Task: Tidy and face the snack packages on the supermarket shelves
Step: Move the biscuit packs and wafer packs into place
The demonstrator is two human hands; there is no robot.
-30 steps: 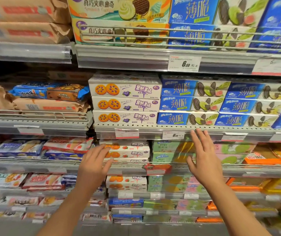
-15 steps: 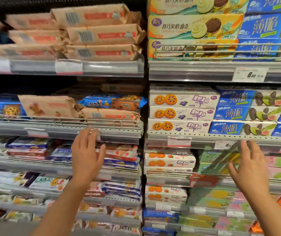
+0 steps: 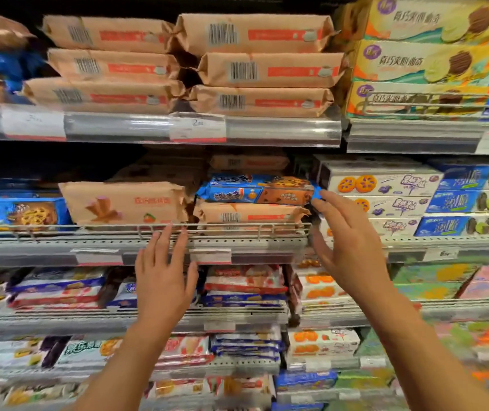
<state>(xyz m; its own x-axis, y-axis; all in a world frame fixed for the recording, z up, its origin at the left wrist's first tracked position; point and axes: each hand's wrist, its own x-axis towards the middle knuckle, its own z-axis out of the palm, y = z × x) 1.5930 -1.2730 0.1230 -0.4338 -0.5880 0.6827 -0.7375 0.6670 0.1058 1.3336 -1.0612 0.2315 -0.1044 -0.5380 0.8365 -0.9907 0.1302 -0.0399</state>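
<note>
- Since half a second ago both my hands have risen and my view has swung left, so the brown-wrapper bay now fills the middle instead of the purple-and-white boxes.
- My right hand is spread, fingers straight, its fingertips at the right end of the blue chocolate-chip cookie pack; with the motion blur I can't say for sure whether they touch it or sit just beside it.
- My left hand is also spread and holds nothing, fingers pointing up just below the wire fence of the middle shelf.
- That blue pack lies on top of a brown paper-look pack, which shows its barcode side outward; to the left a larger brown pack faces front.
- Risk, as I judge it: the blue pack is a glossy film flow-wrap resting on another slick, rounded wrapper, so a push at one end could skew it, or send it sliding back into the dark gap behind.
- Gripping hard could crack the biscuits inside, since soft film gives no protection.
- Stacked brown packs on the shelf above are pillow-shaped with crimped ends; the purple-and-white boxes to the right are rigid, flat-sided card.
</note>
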